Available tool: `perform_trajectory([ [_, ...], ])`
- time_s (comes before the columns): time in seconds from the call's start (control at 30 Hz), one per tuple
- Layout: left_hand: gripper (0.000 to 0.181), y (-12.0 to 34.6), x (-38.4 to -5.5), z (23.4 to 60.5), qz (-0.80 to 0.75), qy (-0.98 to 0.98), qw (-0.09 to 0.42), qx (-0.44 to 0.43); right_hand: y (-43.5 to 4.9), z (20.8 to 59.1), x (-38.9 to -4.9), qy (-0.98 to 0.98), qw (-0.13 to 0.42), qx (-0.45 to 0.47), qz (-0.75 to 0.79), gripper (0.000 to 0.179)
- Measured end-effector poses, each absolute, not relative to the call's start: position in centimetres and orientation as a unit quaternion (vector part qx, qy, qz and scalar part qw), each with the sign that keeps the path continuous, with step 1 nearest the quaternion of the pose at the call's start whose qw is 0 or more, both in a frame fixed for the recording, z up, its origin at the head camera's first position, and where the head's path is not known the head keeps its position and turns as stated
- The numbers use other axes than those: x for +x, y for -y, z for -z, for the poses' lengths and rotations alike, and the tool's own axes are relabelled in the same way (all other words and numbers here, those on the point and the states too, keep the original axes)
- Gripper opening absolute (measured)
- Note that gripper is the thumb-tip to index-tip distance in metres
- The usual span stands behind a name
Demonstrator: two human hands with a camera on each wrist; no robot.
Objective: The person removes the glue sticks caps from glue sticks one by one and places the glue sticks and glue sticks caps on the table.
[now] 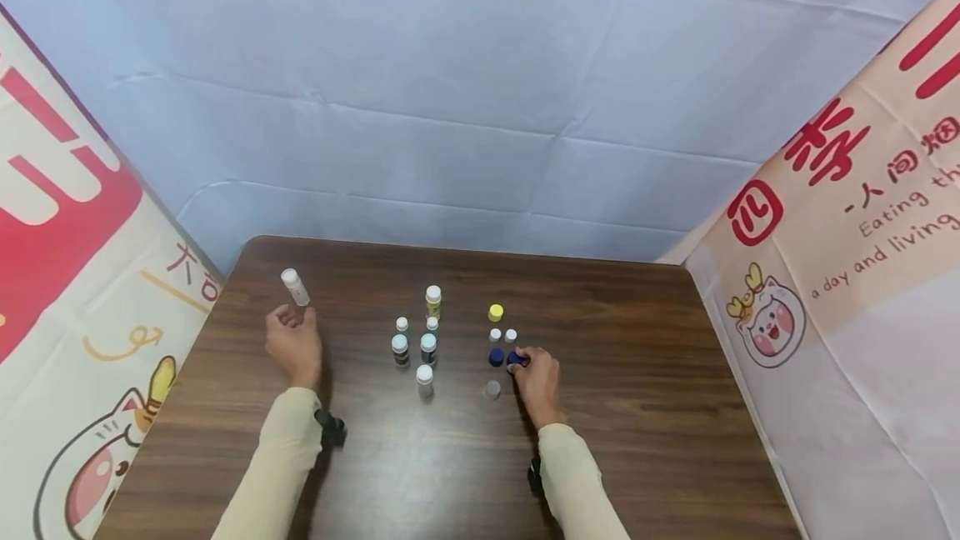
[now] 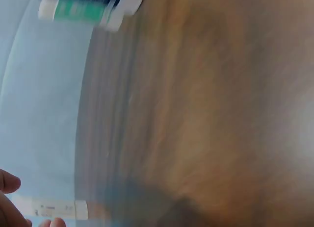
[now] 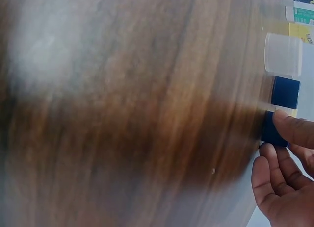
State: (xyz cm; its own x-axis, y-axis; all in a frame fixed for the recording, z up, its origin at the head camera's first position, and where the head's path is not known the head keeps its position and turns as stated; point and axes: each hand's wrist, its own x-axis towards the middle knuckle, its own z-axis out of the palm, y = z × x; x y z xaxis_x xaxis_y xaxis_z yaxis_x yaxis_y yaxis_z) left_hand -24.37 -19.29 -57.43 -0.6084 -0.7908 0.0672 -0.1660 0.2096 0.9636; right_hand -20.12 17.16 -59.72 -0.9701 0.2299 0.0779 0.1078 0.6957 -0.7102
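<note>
My right hand (image 1: 540, 382) pinches a dark blue cap (image 3: 273, 131) standing on the table; in the right wrist view the thumb lies on it and the fingertips are at its far side. Beside it are a second dark blue cap (image 1: 497, 357), a translucent cap (image 1: 492, 390), two small white caps (image 1: 495, 335) and a yellow cap (image 1: 496, 312). My left hand (image 1: 295, 346) is loosely curled and holds nothing. Just beyond it, a white tube (image 1: 296, 287) stands upright near the back left, seen past my fingers (image 2: 9, 182) in the left wrist view.
Several uncapped glue sticks stand upright mid-table, among them a yellow-labelled one (image 1: 433, 303), a dark-labelled one (image 1: 401, 350) and a pale one (image 1: 425, 382). The brown wooden table (image 1: 637, 440) ends at a pale cloth backdrop (image 1: 450, 107), with printed cloths on both sides.
</note>
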Motion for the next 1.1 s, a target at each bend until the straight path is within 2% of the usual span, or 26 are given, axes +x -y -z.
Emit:
perform_trajectory([
  [0.17, 0.046, 20.7, -26.7, 57.7, 0.511, 0.728, 0.303, 0.342, -17.2, 59.5, -20.2, 0.92, 0.075, -0.096, -0.371, 0.026],
  [0.4, 0.064, 21.9, -28.8, 58.5, 0.497, 0.75, 0.262, 0.348, -17.3, 59.5, -20.4, 0.921, 0.076, -0.085, -0.371, 0.025],
  [0.7, 0.045, 22.2, -30.3, 58.8, 0.488, 0.755, 0.24, 0.365, -17.2, 59.8, -20.3, 0.919, 0.073, -0.093, -0.376, 0.025],
  [1.1, 0.031, 21.6, -30.4, 59.3, 0.469, 0.753, 0.255, 0.385, -17.4, 60.0, -20.3, 0.918, 0.087, -0.085, -0.378, 0.025],
])
